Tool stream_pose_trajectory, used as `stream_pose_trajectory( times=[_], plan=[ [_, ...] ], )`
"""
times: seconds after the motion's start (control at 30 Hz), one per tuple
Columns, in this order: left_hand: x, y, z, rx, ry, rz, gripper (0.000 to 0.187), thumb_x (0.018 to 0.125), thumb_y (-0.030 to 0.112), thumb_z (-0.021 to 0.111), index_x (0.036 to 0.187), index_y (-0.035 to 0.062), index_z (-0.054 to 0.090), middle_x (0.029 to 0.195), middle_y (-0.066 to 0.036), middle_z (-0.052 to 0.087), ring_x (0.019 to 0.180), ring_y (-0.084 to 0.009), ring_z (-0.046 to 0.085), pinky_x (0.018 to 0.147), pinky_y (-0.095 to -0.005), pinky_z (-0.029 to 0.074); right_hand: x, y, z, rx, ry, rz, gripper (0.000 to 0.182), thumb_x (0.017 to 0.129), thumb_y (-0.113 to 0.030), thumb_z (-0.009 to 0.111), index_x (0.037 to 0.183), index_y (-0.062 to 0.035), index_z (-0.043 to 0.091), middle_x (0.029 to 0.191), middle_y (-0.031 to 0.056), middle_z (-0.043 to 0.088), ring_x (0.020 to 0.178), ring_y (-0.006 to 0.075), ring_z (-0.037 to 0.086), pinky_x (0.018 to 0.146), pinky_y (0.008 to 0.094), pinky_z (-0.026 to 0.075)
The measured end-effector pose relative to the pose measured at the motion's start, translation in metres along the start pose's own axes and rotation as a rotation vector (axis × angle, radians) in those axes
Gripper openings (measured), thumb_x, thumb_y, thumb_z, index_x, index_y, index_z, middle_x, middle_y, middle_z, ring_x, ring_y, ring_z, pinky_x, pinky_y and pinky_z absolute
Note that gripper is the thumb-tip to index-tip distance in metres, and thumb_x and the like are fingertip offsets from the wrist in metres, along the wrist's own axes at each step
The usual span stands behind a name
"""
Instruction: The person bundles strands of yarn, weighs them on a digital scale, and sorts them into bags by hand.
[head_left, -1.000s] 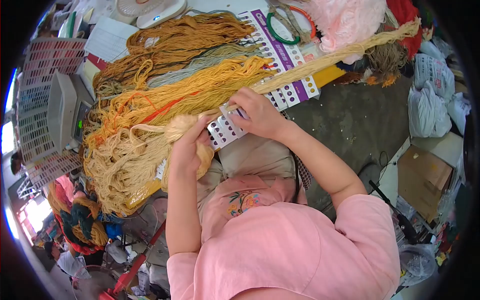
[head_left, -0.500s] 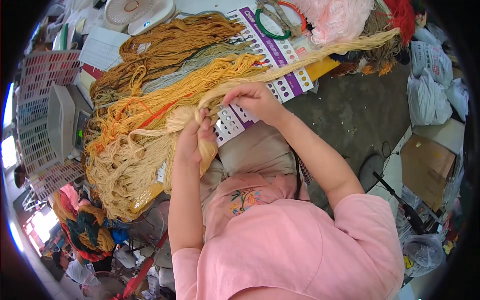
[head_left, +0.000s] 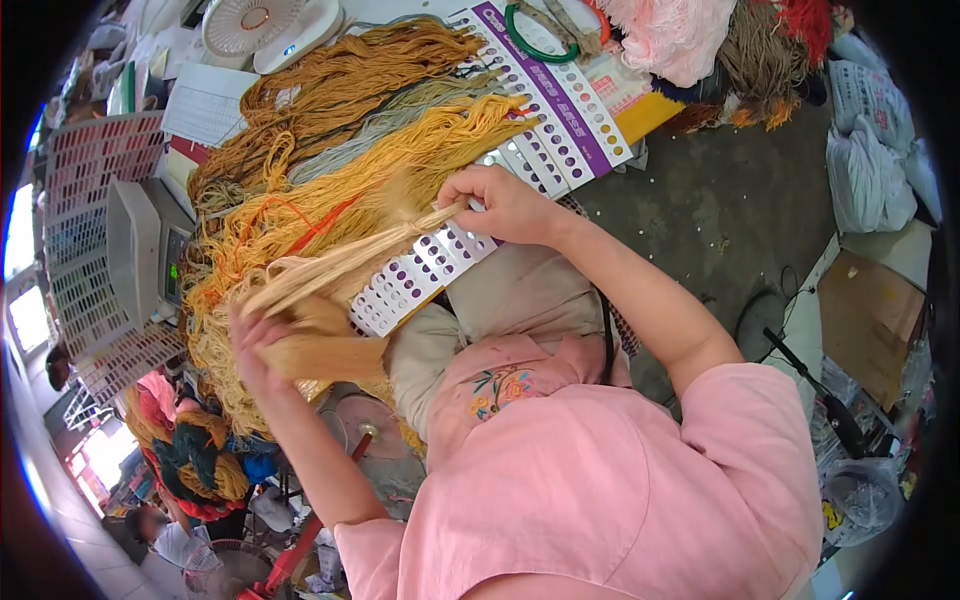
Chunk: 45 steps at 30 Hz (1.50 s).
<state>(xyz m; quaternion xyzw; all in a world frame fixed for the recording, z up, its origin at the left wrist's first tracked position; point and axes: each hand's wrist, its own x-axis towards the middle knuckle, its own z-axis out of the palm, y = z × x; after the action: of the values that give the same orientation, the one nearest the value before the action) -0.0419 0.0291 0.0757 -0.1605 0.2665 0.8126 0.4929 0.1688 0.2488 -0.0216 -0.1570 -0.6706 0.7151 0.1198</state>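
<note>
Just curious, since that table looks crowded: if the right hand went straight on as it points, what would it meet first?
The right hand holds the pale skein; beyond, probably the yellowish yarn, though depth is unclear.

Thread hanks (head_left: 350, 175) are lying between the scale (head_left: 130, 240) and the printed card (head_left: 552, 100). A fan (head_left: 255, 20) is resting behind them.

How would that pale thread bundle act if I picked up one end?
The pale thread bundle would probably flop: nearly straight between the right hand and left hand, it seems to fold back at the left. It may feel light, being thin strands.
</note>
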Motion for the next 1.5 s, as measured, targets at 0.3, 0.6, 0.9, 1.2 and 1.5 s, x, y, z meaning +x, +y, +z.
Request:
stream_pose_trajectory(
  times=[0.3,0.6,0.9,1.2,1.5],
  plan=[
    [0.004,-0.078,0.028,1.300,0.321,0.603,0.024,0.078,0.008,0.048,0.101,0.0022,0.051,0.062,0.001,0.047,0.052,-0.0066,0.045,0.050,-0.0180,0.039,0.004,0.011,0.006,-0.488,0.038,-0.336,0.012,0.069,-0.008,0.052,0.079,-0.0038,0.056,0.072,0.0060,0.053,0.073,0.0181,0.048,0.063,0.0274,0.037],
    [0.062,-0.139,-0.007,1.423,0.183,-0.058,0.017,0.076,0.020,0.053,0.075,0.0031,0.056,0.055,0.001,0.050,0.048,-0.0058,0.043,0.042,-0.0194,0.034,0.000,0.001,0.008,0.064,0.194,-0.042,0.014,0.076,-0.009,0.047,0.084,0.0001,0.054,0.068,0.0008,0.054,0.064,0.0045,0.048,0.058,0.0197,0.039],
    [-0.031,0.041,-0.014,0.826,0.309,0.114,0.020,0.076,0.016,0.051,0.092,0.0037,0.051,0.059,0.000,0.048,0.042,-0.0036,0.040,0.040,-0.0145,0.036,0.000,0.006,0.024,-0.731,0.254,-0.138,0.038,0.055,-0.018,0.059,0.091,-0.0075,0.049,0.085,0.0062,0.050,0.085,0.0225,0.045,0.073,0.0334,0.031],
    [-0.085,0.080,-0.003,0.871,0.086,0.904,0.028,0.082,0.018,0.036,0.092,-0.0064,0.045,0.105,-0.020,0.045,0.102,-0.0254,0.042,0.088,-0.0337,0.035,0.001,0.017,0.025,-0.734,0.297,-0.295,0.039,0.056,-0.014,0.060,0.092,-0.0054,0.047,0.084,0.0080,0.049,0.081,0.0244,0.046,0.070,0.0333,0.034],
    [-0.068,-0.062,-0.014,0.714,-0.652,0.447,0.041,0.071,0.036,0.044,0.056,-0.0013,0.053,0.118,-0.031,0.027,0.119,-0.0375,0.008,0.096,-0.0426,0.012,-0.024,-0.053,0.117,0.589,-0.165,0.230,0.017,0.078,-0.007,0.044,0.090,0.0004,0.054,0.078,0.0018,0.053,0.064,0.0061,0.051,0.052,0.0174,0.038]
  ],
)
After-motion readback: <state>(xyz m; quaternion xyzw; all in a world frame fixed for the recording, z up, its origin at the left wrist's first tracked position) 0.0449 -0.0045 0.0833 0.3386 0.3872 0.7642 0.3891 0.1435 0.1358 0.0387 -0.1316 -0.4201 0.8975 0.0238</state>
